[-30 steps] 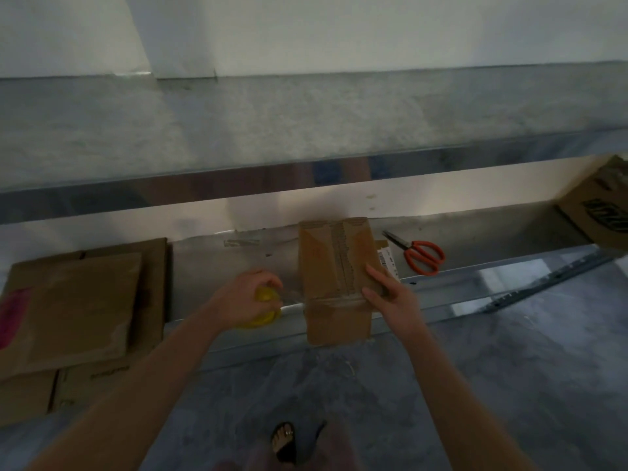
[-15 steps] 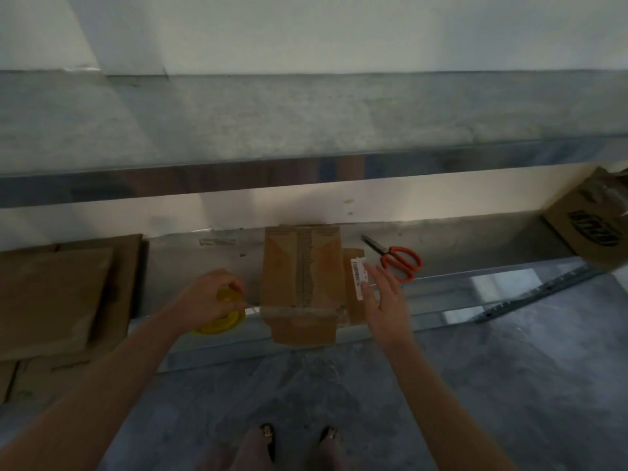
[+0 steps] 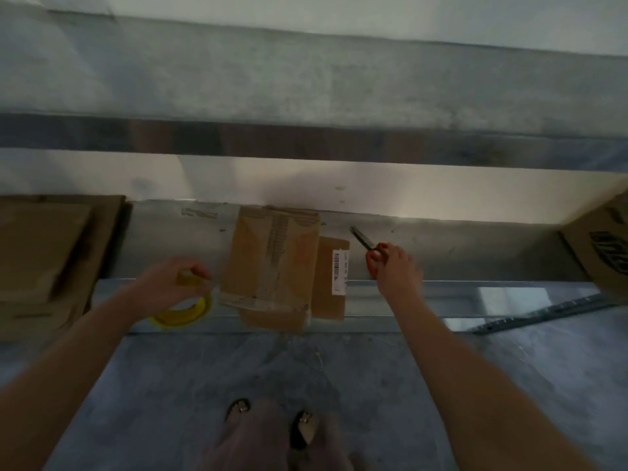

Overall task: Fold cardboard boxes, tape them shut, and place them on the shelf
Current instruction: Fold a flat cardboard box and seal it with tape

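Reading labels first: white barcode sticker (image 3: pixel 339 271) on the brown flap at the right side of the cardboard box (image 3: pixel 275 256); bars visible, print beside them too blurred to read. Larger carton (image 3: pixel 605 246) at the right edge of the frame carries dark block lettering, also illegible. Box lies at frame centre on the lower metal shelf (image 3: pixel 441 253), near end overhanging the front lip, clear tape (image 3: pixel 261 302) across that end. Left hand (image 3: pixel 166 283), left of centre, fingers curled round a yellow tape roll (image 3: pixel 183 311) just beside the box. Right hand (image 3: pixel 396 270), right of centre, fingers closed on the red handles of scissors (image 3: pixel 365 241), dark blades pointing to the upper left. Flat cardboard stack (image 3: pixel 44 253) at left on the same shelf. Upper shelf (image 3: pixel 306 79) grey metal, pale wall behind. Floor (image 3: pixel 204 385) grey, mottled; sandalled feet (image 3: pixel 238 407) at bottom centre. Dim light.
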Demonstrator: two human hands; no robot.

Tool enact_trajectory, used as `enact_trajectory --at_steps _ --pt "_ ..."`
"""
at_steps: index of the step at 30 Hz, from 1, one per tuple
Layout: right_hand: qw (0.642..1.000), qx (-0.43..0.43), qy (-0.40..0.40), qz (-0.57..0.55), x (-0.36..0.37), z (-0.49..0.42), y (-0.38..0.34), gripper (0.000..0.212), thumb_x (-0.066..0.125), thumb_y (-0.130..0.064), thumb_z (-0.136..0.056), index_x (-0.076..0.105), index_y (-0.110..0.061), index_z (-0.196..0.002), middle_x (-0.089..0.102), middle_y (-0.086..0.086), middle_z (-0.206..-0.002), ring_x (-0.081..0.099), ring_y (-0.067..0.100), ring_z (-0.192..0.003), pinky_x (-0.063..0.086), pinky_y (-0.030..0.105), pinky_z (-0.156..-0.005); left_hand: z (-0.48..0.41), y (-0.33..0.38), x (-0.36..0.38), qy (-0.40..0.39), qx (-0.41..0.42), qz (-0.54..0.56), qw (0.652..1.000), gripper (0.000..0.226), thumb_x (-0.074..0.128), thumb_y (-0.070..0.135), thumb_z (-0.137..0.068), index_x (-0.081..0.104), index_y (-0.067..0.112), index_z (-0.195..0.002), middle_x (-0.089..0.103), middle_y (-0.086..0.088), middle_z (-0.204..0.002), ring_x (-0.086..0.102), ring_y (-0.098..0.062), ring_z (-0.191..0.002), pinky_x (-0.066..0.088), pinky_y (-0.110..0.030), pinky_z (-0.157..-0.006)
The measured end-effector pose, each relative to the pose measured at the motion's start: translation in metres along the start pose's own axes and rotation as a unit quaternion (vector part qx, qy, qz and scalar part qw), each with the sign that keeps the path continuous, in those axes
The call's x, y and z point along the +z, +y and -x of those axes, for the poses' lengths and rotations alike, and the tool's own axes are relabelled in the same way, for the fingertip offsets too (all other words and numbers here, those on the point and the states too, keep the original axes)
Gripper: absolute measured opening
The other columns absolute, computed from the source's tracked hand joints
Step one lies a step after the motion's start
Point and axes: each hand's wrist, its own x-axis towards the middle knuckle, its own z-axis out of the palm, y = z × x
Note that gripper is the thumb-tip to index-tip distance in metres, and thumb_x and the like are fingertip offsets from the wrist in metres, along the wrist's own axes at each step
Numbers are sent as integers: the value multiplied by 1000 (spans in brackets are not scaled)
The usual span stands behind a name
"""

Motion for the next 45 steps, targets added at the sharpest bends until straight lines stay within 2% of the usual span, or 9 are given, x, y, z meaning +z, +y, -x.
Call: enact_trajectory --at_steps 5,9,13,15,23,29,34,38,45 --pt "993 77 -19 92 -4 -8 -13 38 45 -32 -100 46 -9 -131 52 12 -129 50 29 -119 43 42 -95 -1 4 3 20 -11 -7 1000 19 79 24 -77 66 36 -83 67 10 -93 61 -8 -88 44 -25 -79" --pt "989 76 -27 123 -3 -3 -14 32 36 -32 -103 53 -9 -119 62 11 -117 59 28 -107 43 39 -89 0 6 -1 14 -16 -30 999 20 79 30 -76 63 40 -82 65 13 -95 59 -9 -93 44 -29 -85" --pt "994 81 -13 76 -9 4 -9 25 45 -34 -100 54 -13 -110 63 5 -94 63 27 -86 39 37 -76 2 4 -4 9 -8 -24 1000 19 78 29 -78 63 39 -84 64 13 -96 59 -9 -95 42 -25 -83" --pt "995 84 -7 50 -17 19 -12 24 46 -38 -100 50 -16 -108 63 5 -88 64 28 -82 45 37 -77 3 6 -5 15 10 -22 1000 17 78 27 -78 64 36 -84 64 11 -95 59 -8 -94 39 -21 -80" --pt "990 77 40 -107 -37 145 -54 32 45 -47 -98 47 -18 -112 64 -1 -86 65 23 -79 53 38 -74 2 0 -15 -1 55 -25 998 13 78 31 -77 66 34 -80 64 10 -90 60 -10 -90 45 -29 -84" --pt "949 111 47 -291 -15 218 -114 39 55 -53 -93 47 -27 -120 58 -19 -87 57 -4 -74 50 26 -64 -3 -7 -29 -5 94 -23 995 14 78 30 -77 70 19 -83 65 3 -88 59 -13 -87 46 -29 -79" --pt "940 96 113 -308 -6 247 -150 34 55 -59 -90 46 -41 -117 64 -20 -88 64 -2 -77 57 30 -68 -7 -12 -39 2 119 -15 993 14 76 29 -79 71 17 -85 67 -1 -89 61 -16 -87 48 -33 -81" --pt "948 74 71 -302 15 267 -180 28 52 -60 -91 42 -47 -114 67 -18 -86 65 -1 -76 56 29 -69 -7 -18 -43 -13 112 -6 994 13 74 34 -80 71 22 -84 67 2 -90 61 -13 -87 49 -34 -82" --pt "969 92 40 -227 41 249 -200 20 48 -44 -99 46 -36 -117 59 -18 -81 57 3 -69 42 25 -59 -5 -22 -47 -24 114 3 993 10 73 33 -81 70 23 -83 66 5 -89 60 -9 -86 47 -30 -79"
